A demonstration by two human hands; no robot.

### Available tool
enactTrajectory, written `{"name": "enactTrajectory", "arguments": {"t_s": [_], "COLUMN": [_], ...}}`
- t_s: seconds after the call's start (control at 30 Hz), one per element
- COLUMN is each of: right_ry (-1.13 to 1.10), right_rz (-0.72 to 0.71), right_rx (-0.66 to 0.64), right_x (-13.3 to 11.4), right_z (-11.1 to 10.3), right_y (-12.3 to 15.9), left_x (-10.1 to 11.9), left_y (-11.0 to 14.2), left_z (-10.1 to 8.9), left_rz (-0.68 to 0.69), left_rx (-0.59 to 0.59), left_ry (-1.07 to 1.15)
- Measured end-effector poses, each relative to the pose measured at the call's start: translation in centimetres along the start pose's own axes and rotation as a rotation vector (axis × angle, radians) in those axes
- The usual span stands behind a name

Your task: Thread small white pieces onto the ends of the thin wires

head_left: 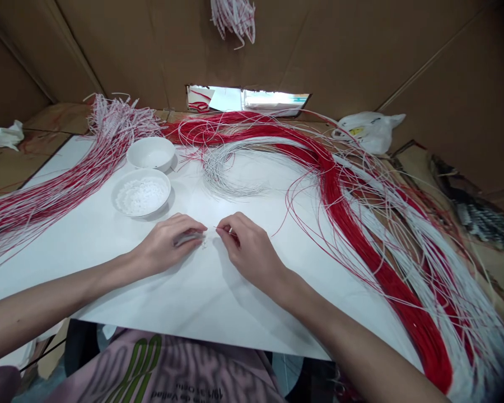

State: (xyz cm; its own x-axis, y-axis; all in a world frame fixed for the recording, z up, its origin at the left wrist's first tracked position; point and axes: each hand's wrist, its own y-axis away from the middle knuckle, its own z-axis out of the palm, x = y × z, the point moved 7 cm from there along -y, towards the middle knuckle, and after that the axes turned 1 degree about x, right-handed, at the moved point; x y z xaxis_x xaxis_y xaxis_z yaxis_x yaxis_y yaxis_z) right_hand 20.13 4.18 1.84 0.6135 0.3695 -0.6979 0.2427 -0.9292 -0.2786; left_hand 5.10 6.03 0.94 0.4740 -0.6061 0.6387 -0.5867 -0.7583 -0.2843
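My right hand [252, 249] pinches a thin red cord [215, 227] between thumb and forefinger, its short end pointing left. Opposite it, my left hand [168, 240] rests on the white tabletop with fingers curved and the thumb and forefinger tips slightly apart. A few tiny white beads [205, 244] lie by the left fingertips. Beyond the left hand stands a white bowl [162, 204] of small white pieces. Behind that is a second white bowl [151, 154], in which little can be made out.
A thick bundle of red and white cords [340, 201] curves along the back and right of the table [201, 313]. On the left lies a bundle of cords with white-beaded ends [117, 120]. Cardboard walls [340, 50] enclose the back, with a plastic bag [372, 131] at the right.
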Motion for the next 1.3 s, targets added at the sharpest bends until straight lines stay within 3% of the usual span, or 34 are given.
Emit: {"name": "enactTrajectory", "arguments": {"t_s": [0.1, 0.43, 0.53, 0.67, 0.73, 0.93, 1.3], "right_ry": [0.009, 0.012, -0.036, -0.149, -0.206, -0.248, -0.257], "right_rz": [0.044, 0.037, 0.012, -0.073, -0.140, -0.286, -0.357], "right_rx": [0.030, 0.070, 0.066, 0.084, 0.092, 0.137, 0.140], "right_x": [0.2, -0.3, -0.7, -1.6, -2.3, -3.7, -4.2], "right_z": [-0.5, -0.7, -0.9, -1.1, -1.2, -1.3, -1.5], "right_y": [-0.1, -0.1, 0.0, 0.3, 0.5, 1.0, 1.1], "left_x": [0.1, 0.4, 0.1, -1.1, -1.4, -1.7, -1.3], "left_y": [-0.2, -0.5, -0.6, -0.2, 0.1, 0.9, 1.0], "left_z": [0.3, 0.6, 0.2, -0.2, -0.2, 0.3, 0.5], "left_rz": [0.071, 0.089, -0.008, -0.343, -0.442, -0.458, -0.419], "left_rx": [-0.025, -0.037, -0.019, 0.020, 0.043, 0.028, -0.001], "left_ry": [-0.028, -0.033, 0.087, 0.475, 0.664, 0.904, 0.964]}}
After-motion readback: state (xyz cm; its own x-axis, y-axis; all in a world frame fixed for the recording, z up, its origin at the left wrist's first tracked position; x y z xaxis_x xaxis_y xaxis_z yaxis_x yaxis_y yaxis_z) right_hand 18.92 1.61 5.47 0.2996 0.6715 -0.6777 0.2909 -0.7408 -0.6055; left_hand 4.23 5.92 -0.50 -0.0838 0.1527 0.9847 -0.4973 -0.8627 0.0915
